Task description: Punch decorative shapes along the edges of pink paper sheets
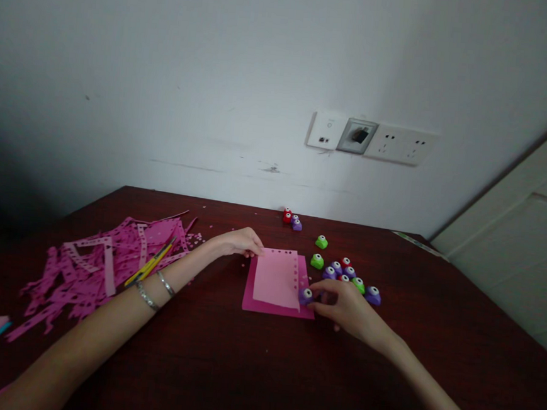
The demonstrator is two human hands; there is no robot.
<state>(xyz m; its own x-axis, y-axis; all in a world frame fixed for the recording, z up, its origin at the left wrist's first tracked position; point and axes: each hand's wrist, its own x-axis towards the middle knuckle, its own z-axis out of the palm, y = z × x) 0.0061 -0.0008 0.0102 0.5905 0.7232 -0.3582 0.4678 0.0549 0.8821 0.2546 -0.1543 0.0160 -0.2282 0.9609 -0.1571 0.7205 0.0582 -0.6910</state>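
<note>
Our light pink sheet (274,278) sits on a darker pink sheet (265,308), left hand (243,241) pinching its top-left corner, probably to steady it. Our right hand (348,305) grips a purple craft punch (306,298) at its lower-right edge. More punches (336,269) sit right, likely for reach; pink scraps (109,268) lie left.

**Pale pink sheet (273,279), punched along two edges**

Lying over a deeper pink sheet (260,307), roughly rectangular, dotted with small holes along part of the top and down the right side. Set at the lower right edge: a purple punch (306,298), rounded, white-ringed on top, possibly straddling it.
</note>
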